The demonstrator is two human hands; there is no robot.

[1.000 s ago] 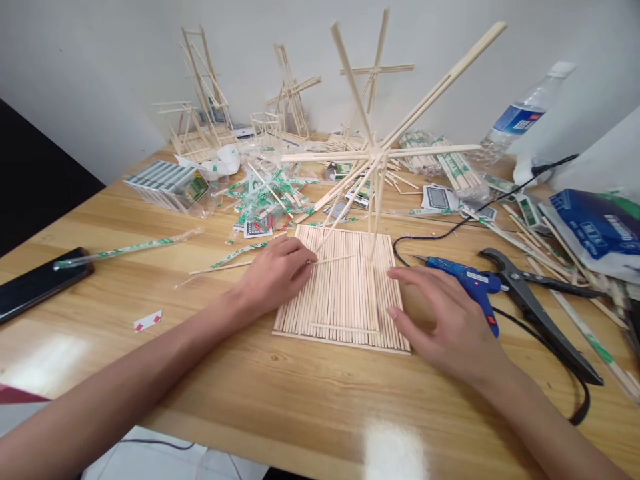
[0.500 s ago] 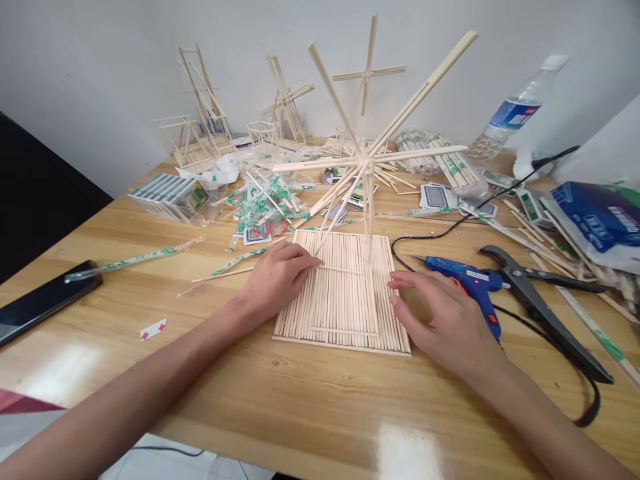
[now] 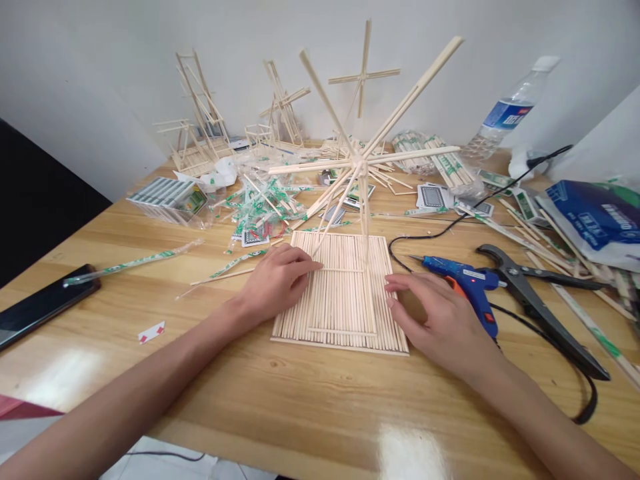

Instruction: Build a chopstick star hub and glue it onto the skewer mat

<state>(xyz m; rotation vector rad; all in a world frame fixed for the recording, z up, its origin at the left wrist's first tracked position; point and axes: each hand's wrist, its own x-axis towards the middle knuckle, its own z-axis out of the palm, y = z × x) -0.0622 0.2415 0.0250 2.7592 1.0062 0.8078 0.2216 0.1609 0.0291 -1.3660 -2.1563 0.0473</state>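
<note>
Here's the big wooden table (image 3: 320,400) in front of me, littered along the back with green-printed chopstick wrappers and a few other stick models (image 3: 200,113) by the wall. Dead centre, the spoked chopstick wheel (image 3: 359,163) fans out wide on its upright post, and that post stands on the far half of the square chopstick base (image 3: 340,300), which lies flat on the table right between my hands. My left hand (image 3: 277,280) comes in from the left with its fingers bent close together, their tips on the near end of a thin cross stick (image 3: 343,269) that lies across the base's slats; whether I'm pinching it or just pressing it down, I cannot tell. My right hand (image 3: 440,320) lies loose and wide, palm down, holding nothing, fingertips touching the base's right edge. Just beside that hand, to the right, sit the black cutters (image 3: 535,300), handles pointing toward me, and between them and my knuckles lies the blue glue gun (image 3: 467,283), nozzle aimed left at the base, its black cord looping away. Far left, a dark phone (image 3: 40,303) lies near the table edge, and a small red-and-white card scrap (image 3: 151,331) sits between it and my left forearm.
</note>
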